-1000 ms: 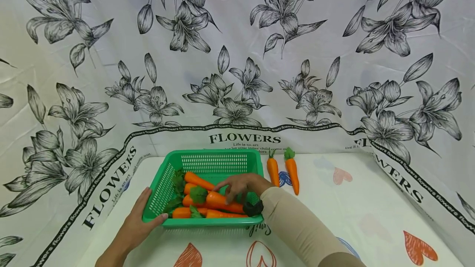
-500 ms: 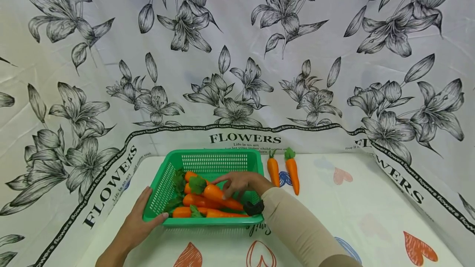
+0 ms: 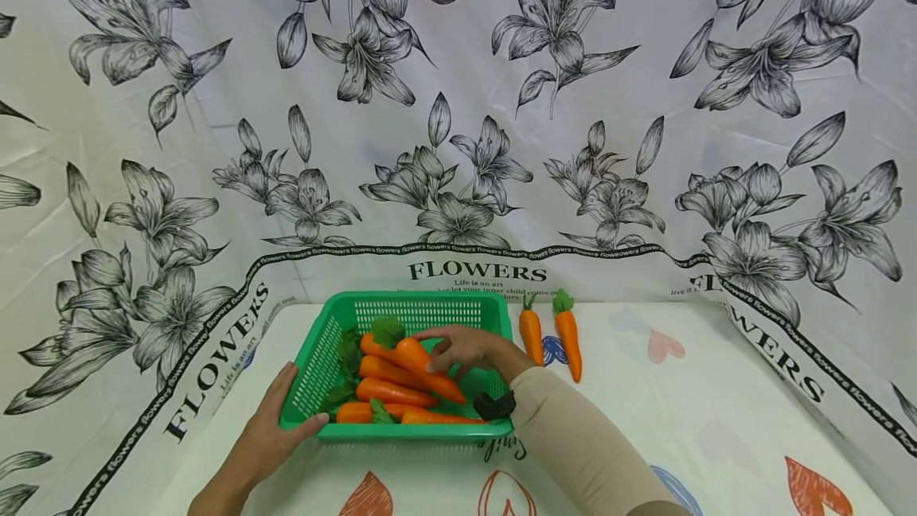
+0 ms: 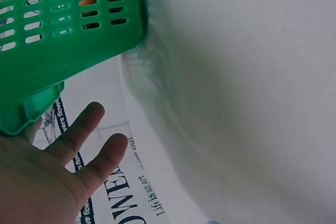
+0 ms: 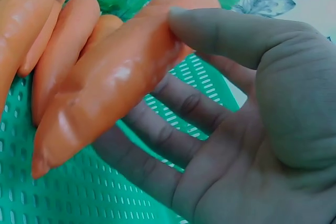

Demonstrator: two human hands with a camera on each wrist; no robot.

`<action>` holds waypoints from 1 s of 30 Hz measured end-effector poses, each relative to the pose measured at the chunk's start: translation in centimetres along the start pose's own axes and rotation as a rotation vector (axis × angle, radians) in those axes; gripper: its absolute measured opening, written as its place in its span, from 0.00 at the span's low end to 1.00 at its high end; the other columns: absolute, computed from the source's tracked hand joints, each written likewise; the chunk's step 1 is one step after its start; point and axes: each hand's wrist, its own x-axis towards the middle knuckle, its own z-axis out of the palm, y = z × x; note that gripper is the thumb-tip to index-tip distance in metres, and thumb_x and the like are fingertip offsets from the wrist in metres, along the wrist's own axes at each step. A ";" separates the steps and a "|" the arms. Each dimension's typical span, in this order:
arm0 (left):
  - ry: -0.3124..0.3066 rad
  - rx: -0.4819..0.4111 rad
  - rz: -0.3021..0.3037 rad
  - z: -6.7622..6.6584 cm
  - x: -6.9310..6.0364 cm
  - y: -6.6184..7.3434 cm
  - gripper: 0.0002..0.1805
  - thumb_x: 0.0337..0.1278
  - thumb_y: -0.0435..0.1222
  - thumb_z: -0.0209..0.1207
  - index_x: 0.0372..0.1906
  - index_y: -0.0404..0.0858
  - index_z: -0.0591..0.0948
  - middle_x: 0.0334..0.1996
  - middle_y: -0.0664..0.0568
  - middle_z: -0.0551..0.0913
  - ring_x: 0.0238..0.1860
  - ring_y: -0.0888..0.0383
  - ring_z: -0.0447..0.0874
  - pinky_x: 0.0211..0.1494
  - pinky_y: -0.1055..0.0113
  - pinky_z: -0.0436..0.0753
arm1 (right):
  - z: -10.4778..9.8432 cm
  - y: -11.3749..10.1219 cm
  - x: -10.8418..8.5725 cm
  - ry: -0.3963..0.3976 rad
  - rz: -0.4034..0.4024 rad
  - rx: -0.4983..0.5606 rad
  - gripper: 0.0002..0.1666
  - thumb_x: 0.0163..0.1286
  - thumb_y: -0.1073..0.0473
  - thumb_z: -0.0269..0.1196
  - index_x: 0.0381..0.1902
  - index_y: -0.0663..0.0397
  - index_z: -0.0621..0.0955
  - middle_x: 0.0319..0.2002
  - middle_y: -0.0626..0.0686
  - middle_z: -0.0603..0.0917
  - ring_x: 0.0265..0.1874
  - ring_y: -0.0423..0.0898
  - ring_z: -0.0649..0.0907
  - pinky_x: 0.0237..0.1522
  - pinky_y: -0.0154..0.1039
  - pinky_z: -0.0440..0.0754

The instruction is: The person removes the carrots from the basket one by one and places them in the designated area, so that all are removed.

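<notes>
Handling seems unfinished: right hand (image 3: 464, 347) pinches a carrot (image 5: 105, 80) inside the basket (image 3: 401, 431), left hand (image 3: 267, 435) touches the basket straight-fingered, two carrots (image 3: 567, 341) lie outside.

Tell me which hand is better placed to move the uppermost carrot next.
Probably the right hand: it pinches that carrot, while the left hand touches the near left corner of the green basket.

A fabric-walled tabletop booth, the room beyond it hidden from view: white sheeting (image 3: 473, 78) printed with black lilies hangs at 12 o'clock and wraps round to 10 and 2 o'clock. A black band (image 3: 458, 248) of small lettering runs above the large word "FLOWERS" (image 3: 478, 271) at 12 o'clock. Toward 5 o'clock, the white table covering (image 3: 666, 404) carries a red heart print (image 3: 813, 486).
</notes>
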 end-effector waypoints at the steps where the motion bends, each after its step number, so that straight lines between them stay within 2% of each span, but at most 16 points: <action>1: 0.000 0.000 0.002 0.1 0.0 0.0 0.56 0.57 0.49 0.65 0.77 0.40 0.40 0.75 0.35 0.39 0.68 0.27 0.44 0.58 0.28 0.55 | 0.0 0.0 -0.1 0.009 -0.007 0.009 0.38 0.62 0.63 0.68 0.69 0.39 0.71 0.45 0.57 0.82 0.40 0.55 0.83 0.34 0.53 0.83; 10: 0.002 0.018 0.019 0.0 0.2 0.1 0.56 0.57 0.50 0.64 0.77 0.40 0.40 0.75 0.36 0.39 0.69 0.27 0.43 0.58 0.27 0.53 | -0.1 -0.2 -0.4 0.072 -0.058 0.083 0.37 0.63 0.61 0.67 0.69 0.39 0.71 0.46 0.58 0.81 0.37 0.56 0.83 0.33 0.53 0.83; 18: 0.000 0.033 0.019 0.0 0.1 0.1 0.56 0.58 0.51 0.64 0.77 0.39 0.40 0.75 0.37 0.38 0.69 0.27 0.43 0.58 0.27 0.53 | -0.3 -0.1 -0.2 0.116 -0.091 0.178 0.37 0.64 0.60 0.66 0.70 0.41 0.69 0.48 0.60 0.80 0.40 0.56 0.83 0.34 0.55 0.83; 30: 0.011 0.050 0.021 0.0 0.0 0.1 0.55 0.58 0.52 0.63 0.78 0.41 0.41 0.75 0.38 0.39 0.69 0.27 0.44 0.58 0.26 0.54 | -0.3 -0.8 -0.5 0.168 -0.130 0.282 0.37 0.65 0.60 0.66 0.71 0.44 0.67 0.47 0.62 0.81 0.38 0.56 0.82 0.32 0.55 0.83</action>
